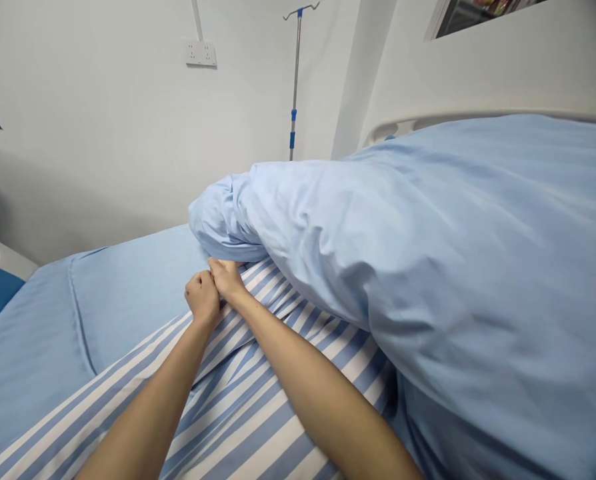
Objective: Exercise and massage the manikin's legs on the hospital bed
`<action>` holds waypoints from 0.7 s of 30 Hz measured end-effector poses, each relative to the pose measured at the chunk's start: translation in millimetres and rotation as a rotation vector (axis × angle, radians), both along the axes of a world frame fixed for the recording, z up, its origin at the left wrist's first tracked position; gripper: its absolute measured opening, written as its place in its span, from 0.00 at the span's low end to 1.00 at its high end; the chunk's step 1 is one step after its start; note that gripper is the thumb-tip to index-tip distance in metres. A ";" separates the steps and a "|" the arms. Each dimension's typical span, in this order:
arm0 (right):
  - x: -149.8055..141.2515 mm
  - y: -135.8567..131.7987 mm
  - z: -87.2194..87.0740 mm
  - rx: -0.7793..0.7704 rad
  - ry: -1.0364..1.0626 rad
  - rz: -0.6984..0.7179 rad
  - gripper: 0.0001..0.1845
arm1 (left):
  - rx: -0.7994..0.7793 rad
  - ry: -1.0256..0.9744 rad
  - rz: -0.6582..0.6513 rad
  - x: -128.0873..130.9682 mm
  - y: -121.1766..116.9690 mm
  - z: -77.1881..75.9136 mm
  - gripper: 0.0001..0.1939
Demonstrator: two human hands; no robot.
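Note:
A blue-and-white striped cloth lies across the bed, its long edge running up from the lower left. My left hand is a closed fist at that edge, with the cloth against it. Right beside it, my right hand is also closed, pinching the far end of the striped cloth; the fingertips of both hands are mostly hidden. Just beyond my right hand, a thick, bunched light blue duvet covers part of the striped cloth and spreads over the right side of the bed.
A light blue bed sheet covers the mattress on the left. A bed end board stands at the far left, and a pale bed rail shows behind the duvet. An IV pole stands near the wall, with a power socket to its left.

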State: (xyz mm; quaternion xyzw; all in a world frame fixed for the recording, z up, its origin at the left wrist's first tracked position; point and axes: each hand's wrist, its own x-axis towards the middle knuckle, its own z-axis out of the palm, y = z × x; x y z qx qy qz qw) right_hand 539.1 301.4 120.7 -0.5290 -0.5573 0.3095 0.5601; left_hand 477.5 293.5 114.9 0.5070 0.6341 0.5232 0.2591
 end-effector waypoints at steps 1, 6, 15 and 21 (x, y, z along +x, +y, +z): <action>3.0 -3.7 4.5 0.033 -0.133 -0.025 0.22 | 0.001 0.020 -0.025 0.0 -1.5 -3.6 0.14; 19.8 -12.6 12.2 0.092 -0.557 -0.040 0.18 | 0.022 0.110 -0.065 -5.3 -6.4 -11.2 0.17; 33.6 15.4 -5.9 -0.002 0.153 0.081 0.19 | -0.039 -0.071 0.000 32.3 19.5 22.7 0.11; 44.7 9.8 10.8 0.069 0.276 0.020 0.20 | -0.040 -0.056 -0.052 51.0 13.2 5.4 0.12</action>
